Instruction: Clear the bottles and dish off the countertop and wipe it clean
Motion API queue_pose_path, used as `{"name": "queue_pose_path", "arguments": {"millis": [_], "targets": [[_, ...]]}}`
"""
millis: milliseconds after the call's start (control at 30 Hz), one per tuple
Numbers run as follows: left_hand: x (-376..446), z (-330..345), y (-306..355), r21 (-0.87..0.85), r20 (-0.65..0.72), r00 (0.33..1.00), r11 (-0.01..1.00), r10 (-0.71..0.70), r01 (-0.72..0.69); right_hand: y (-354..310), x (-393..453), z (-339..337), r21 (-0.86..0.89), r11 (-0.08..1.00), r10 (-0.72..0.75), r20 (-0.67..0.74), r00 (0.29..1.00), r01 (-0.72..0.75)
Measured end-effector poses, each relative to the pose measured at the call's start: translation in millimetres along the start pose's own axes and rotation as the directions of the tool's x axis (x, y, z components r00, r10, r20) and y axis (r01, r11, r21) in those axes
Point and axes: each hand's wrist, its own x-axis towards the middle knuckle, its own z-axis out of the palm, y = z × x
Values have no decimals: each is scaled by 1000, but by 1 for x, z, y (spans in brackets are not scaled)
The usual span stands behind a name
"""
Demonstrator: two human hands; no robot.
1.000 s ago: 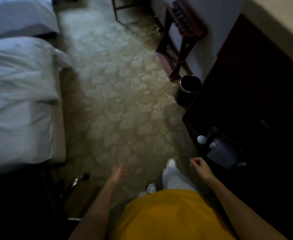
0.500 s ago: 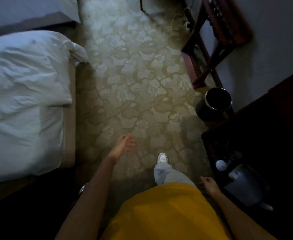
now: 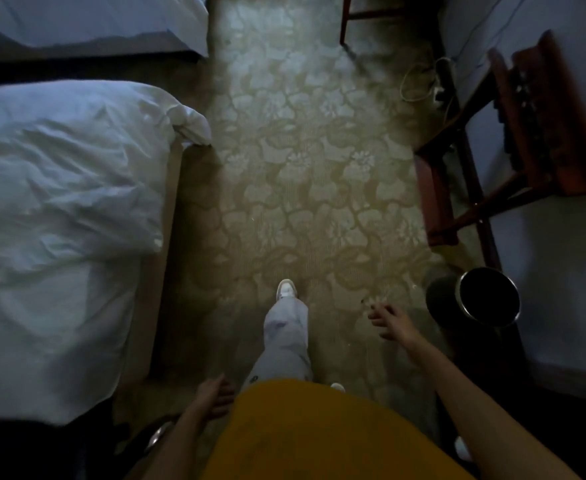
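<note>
No bottle, dish or countertop shows in the head view. I am looking down at a patterned carpet (image 3: 305, 174) as I walk along it in a dim room. My left hand (image 3: 215, 396) hangs low beside my hip, fingers loosely apart, holding nothing. My right hand (image 3: 390, 322) swings forward over the carpet, fingers spread and empty, a little left of a black waste bin (image 3: 485, 299). My right foot in a white shoe (image 3: 286, 289) is stepping forward.
A bed with white bedding (image 3: 59, 209) fills the left side, with a second one (image 3: 87, 19) beyond it. A dark red wooden luggage rack (image 3: 513, 140) stands against the right wall, cables (image 3: 419, 81) on the floor behind it. A chair leg (image 3: 345, 19) is at the top.
I have walked forward. The dark counter with the kettle slid out of view at the right. My left hand swung back to my hip and my right hand swung forward.
</note>
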Motion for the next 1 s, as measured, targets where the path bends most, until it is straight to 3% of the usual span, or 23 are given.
{"name": "queue_pose_path", "arguments": {"millis": [100, 200, 400, 500, 600, 733, 833, 1000], "targets": [[34, -4, 95, 53, 19, 1000, 999, -7, 6, -1, 36, -11, -11, 982, 189, -29, 982, -189], [62, -15, 223, 63, 53, 983, 982, 173, -176, -7, 53, -22, 56, 944, 328, -78, 941, -325], [47, -4, 511, 166, 89, 874, 859, 477, -485, -102, 96, -44, 98, 916, 399, -124, 909, -389], [58, 3, 608, 230, 140, 850, 818, 509, -527, -167, 144, -54, 86, 930, 365, -119, 923, -357], [82, 9, 667, 258, 165, 863, 823, 478, -505, -230, 217, -68, 69, 940, 338, -90, 937, -333], [120, 1, 698, 216, 65, 940, 915, 334, -340, -368, 306, -87, 29, 965, 263, -28, 964, -262], [149, -13, 707, 118, 138, 970, 969, 199, -215, -486, 367, -109, -4, 991, 134, -34, 990, -135], [160, -16, 784, 19, 159, 977, 988, 145, -150, -645, 454, -139, -2, 1000, -14, -35, 999, 14]]}}
